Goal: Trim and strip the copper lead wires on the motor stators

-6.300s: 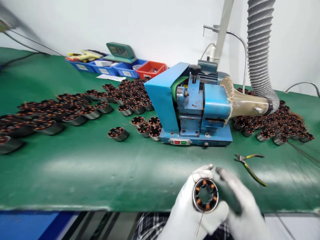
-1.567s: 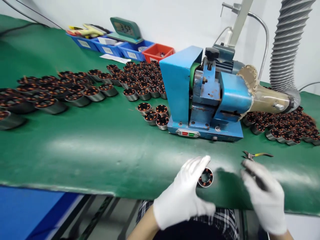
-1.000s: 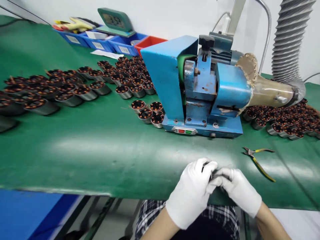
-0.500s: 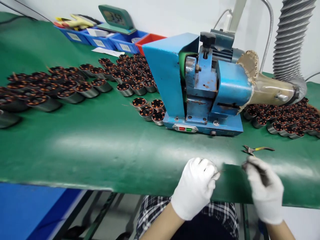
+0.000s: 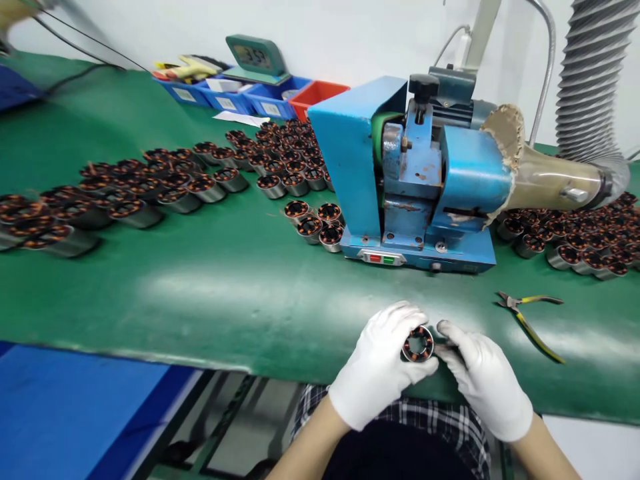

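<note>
My left hand [image 5: 381,363], in a white glove, is closed round a small metal stator ring with copper windings [image 5: 419,344], held at the near edge of the green table [image 5: 210,293]. The open end of the ring faces up toward me. My right hand [image 5: 483,377], also gloved, is right beside it with its fingertips pinched at the ring's right side. What those fingertips pinch is too small to make out.
A blue bench machine [image 5: 405,180] with red and green buttons stands behind my hands, joined to a ribbed extraction hose [image 5: 590,87]. Several stators lie in groups at the left [image 5: 165,187] and right [image 5: 585,233]. Yellow-handled pliers [image 5: 533,313] lie at the right. Blue and red bins [image 5: 265,100] and a clock stand at the back.
My right hand, out to the right near the pliers half a second ago, has come back to the stator. The ring's open end now shows between my hands.
</note>
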`<action>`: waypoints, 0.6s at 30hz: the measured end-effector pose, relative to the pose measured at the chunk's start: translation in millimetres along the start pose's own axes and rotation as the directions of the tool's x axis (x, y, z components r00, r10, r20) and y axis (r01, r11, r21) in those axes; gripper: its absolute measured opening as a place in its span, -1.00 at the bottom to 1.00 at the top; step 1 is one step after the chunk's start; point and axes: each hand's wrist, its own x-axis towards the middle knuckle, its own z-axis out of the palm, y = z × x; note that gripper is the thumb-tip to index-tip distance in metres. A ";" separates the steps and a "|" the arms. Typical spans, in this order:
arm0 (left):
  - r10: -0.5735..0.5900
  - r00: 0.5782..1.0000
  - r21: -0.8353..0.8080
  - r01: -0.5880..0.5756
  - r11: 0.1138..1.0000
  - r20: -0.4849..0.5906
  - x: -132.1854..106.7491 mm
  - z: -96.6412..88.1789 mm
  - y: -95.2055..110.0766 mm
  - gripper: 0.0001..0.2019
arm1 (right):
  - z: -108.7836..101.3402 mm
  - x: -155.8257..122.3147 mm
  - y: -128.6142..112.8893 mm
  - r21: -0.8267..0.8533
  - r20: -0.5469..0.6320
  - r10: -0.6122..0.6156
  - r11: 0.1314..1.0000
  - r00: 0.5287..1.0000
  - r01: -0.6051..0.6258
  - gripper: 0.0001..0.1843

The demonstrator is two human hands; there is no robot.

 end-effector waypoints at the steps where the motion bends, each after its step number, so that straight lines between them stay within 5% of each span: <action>1: -0.002 1.000 -0.019 0.001 1.000 -0.003 2.5 0.0 1.0 -0.58 | 0.0 0.2 -0.3 0.002 0.007 -0.013 1.000 1.000 0.013 -0.70; 7: -0.103 0.992 -0.124 0.112 0.986 0.077 4.4 -10.9 19.1 -0.57 | -19.4 7.1 -10.8 0.037 -0.022 -0.049 0.998 0.999 0.050 -0.71; 10: -0.194 0.976 -0.247 0.212 0.946 0.095 0.6 -13.9 28.1 -0.57 | -33.8 14.3 -18.7 0.223 -0.015 0.023 0.975 1.000 -0.019 -0.73; 12: -0.189 0.980 -0.317 0.201 0.927 0.069 -2.2 -15.6 31.7 -0.60 | -41.2 19.9 -23.5 0.413 0.106 0.138 0.895 0.985 -0.170 -0.75; 15: -0.064 0.996 -0.414 0.032 0.910 -0.063 -7.2 -20.8 34.1 -0.73 | -47.6 27.6 -28.8 0.593 0.331 0.271 0.685 0.904 -0.423 -0.74; 18: 0.038 0.975 -0.343 -0.113 0.933 -0.218 -11.6 -29.1 33.0 -0.67 | -51.6 32.6 -30.9 0.690 0.421 0.306 0.503 0.854 -0.520 -0.75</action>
